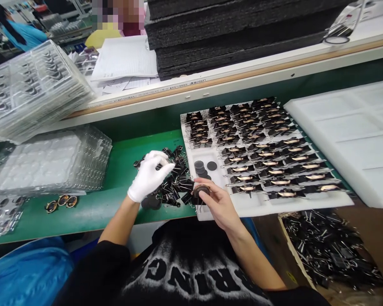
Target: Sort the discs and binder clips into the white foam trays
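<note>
My left hand [150,175], in a white glove, is curled over a pile of black binder clips [174,191] on the green bench. Its thumb and fingers close around one black binder clip [159,166], partly hidden by the glove. My bare right hand [217,199] grips a dark round piece with a brownish rim [201,191] at the near left corner of the white foam tray [207,214]. Loose black discs [212,165] lie in the tray beyond that hand, and more black discs [151,202] are by my left wrist. Rows of clipped gold-edged pieces [276,172] fill much of the tray.
Clear plastic trays [51,157] are stacked at left, near several loose gold-rimmed rings [63,200]. A second white tray [344,127] leans at right. Below it sits a box of binder clips [332,250]. Black foam sheets [236,34] are piled on the shelf. A person [14,29] is at far left.
</note>
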Tool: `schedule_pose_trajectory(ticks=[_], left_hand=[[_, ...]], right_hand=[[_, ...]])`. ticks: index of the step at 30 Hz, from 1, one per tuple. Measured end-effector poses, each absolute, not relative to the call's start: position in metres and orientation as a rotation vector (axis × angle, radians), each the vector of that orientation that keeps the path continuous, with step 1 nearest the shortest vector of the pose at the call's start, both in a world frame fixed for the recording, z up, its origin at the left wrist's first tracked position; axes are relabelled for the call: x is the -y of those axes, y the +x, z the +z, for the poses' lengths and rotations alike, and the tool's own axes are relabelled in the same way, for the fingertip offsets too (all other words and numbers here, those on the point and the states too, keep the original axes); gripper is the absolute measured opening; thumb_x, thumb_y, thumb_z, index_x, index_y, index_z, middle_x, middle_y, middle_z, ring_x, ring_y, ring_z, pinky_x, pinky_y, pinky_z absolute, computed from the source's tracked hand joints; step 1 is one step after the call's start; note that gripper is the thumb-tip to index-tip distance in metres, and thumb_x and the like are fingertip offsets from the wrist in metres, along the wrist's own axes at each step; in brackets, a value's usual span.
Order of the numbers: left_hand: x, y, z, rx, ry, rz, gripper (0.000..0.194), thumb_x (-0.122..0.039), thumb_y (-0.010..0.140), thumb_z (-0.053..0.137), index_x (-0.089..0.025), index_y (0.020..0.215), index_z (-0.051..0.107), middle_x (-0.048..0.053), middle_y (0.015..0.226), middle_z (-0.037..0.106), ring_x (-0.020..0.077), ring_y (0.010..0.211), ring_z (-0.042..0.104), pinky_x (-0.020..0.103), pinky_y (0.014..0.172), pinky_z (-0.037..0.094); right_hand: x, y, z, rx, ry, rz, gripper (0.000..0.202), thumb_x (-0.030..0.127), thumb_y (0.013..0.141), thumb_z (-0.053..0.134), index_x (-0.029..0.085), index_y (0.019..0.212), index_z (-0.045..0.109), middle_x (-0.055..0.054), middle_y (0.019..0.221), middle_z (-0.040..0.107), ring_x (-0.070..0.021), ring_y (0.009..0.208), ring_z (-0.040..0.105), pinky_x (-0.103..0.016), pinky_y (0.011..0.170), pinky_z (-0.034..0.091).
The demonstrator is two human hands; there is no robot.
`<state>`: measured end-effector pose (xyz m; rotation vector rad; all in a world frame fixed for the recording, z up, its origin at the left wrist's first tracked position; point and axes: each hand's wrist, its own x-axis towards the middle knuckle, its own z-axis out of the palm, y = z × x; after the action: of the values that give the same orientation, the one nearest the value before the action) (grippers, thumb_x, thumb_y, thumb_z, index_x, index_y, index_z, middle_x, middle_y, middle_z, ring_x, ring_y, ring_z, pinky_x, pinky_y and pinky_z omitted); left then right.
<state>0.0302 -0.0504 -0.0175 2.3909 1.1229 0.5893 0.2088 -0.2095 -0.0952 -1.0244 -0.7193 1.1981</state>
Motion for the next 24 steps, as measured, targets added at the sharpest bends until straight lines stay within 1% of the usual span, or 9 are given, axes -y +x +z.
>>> schedule_pose_trajectory(ticks=[2,3,5,7,9,11,15,19,24], left_hand=[[0.07,0.037,-0.016,-1.029,2.256,0.705,0.026,-0.033,0.095,0.066,-0.02,0.074,0.059,0.007,0.114,0.067,0.0211,0.115,0.063,0.038,0.103,0.048],[0.08,0.04,-0.015,-0.995,2.216,0.72,0.026,-0.031,0.095,0.065,-0.02,0.073,0.059,0.007,0.115,0.067,0.0206,0.115,0.063,0.037,0.103,0.049],[0.093,0.044,-0.015,-0.931,2.174,0.704,0.024,-0.029,0.095,0.066,-0.02,0.074,0.06,0.007,0.114,0.068,0.0205,0.115,0.064,0.037,0.102,0.05],[0.099,0.044,-0.014,-0.936,2.136,0.658,0.01,-0.03,0.091,0.069,-0.021,0.089,0.065,0.007,0.116,0.068,0.0206,0.112,0.065,0.037,0.098,0.052],[0.097,0.041,-0.014,-0.981,2.098,0.532,0.033,-0.033,0.087,0.074,-0.021,0.116,0.064,0.007,0.117,0.069,0.0184,0.099,0.068,0.033,0.085,0.055],[0.092,0.039,-0.014,-0.979,2.081,0.325,0.044,-0.036,0.087,0.073,-0.021,0.126,0.061,0.003,0.104,0.071,0.0146,0.081,0.066,0.028,0.071,0.052],[0.086,0.039,-0.016,-0.923,2.071,0.178,0.024,-0.042,0.09,0.07,-0.02,0.097,0.069,-0.005,0.068,0.06,0.0106,0.061,0.054,0.024,0.058,0.043],[0.084,0.038,-0.017,-0.929,2.128,0.333,0.027,-0.045,0.09,0.072,-0.018,0.091,0.071,-0.005,0.065,0.058,0.0092,0.059,0.05,0.022,0.056,0.04],[0.078,0.03,-0.009,-0.711,2.37,0.377,0.032,-0.044,0.092,0.071,-0.017,0.075,0.069,-0.005,0.058,0.054,0.0081,0.054,0.045,0.023,0.054,0.035]], right_hand=[[0.204,0.206,-0.091,0.844,-1.0,1.158,0.018,0.039,0.091,0.077,0.026,0.101,0.08,-0.01,0.135,0.067,-0.0275,0.137,0.055,-0.038,0.107,0.051],[0.201,0.205,-0.089,0.885,-0.985,1.15,0.016,0.038,0.091,0.076,0.026,0.101,0.08,-0.01,0.131,0.069,-0.0269,0.135,0.056,-0.037,0.106,0.052],[0.198,0.204,-0.085,0.926,-0.971,1.151,0.016,0.038,0.091,0.076,0.027,0.103,0.08,-0.008,0.112,0.073,-0.0236,0.114,0.066,-0.035,0.095,0.056],[0.198,0.205,-0.084,0.948,-0.977,1.148,0.016,0.038,0.091,0.076,0.027,0.102,0.08,-0.006,0.098,0.073,-0.0206,0.094,0.068,-0.034,0.084,0.058],[0.199,0.208,-0.085,0.974,-0.987,1.132,0.016,0.038,0.091,0.076,0.026,0.101,0.079,-0.006,0.097,0.073,-0.0204,0.091,0.068,-0.033,0.08,0.058],[0.202,0.21,-0.085,0.99,-0.993,1.119,0.016,0.037,0.091,0.076,0.026,0.101,0.079,-0.006,0.098,0.074,-0.0207,0.092,0.068,-0.033,0.08,0.058],[0.208,0.213,-0.084,1.018,-1.007,1.12,0.013,0.035,0.092,0.075,0.026,0.101,0.078,-0.005,0.098,0.072,-0.0199,0.092,0.069,-0.031,0.081,0.057],[0.213,0.22,-0.08,1.087,-1.126,1.009,0.013,0.034,0.095,0.07,0.026,0.102,0.077,-0.009,0.114,0.071,-0.0252,0.114,0.066,-0.035,0.091,0.057],[0.216,0.238,-0.082,1.156,-1.33,0.995,0.029,0.036,0.091,0.074,0.027,0.119,0.074,-0.004,0.105,0.077,-0.0231,0.095,0.072,-0.036,0.087,0.057]])
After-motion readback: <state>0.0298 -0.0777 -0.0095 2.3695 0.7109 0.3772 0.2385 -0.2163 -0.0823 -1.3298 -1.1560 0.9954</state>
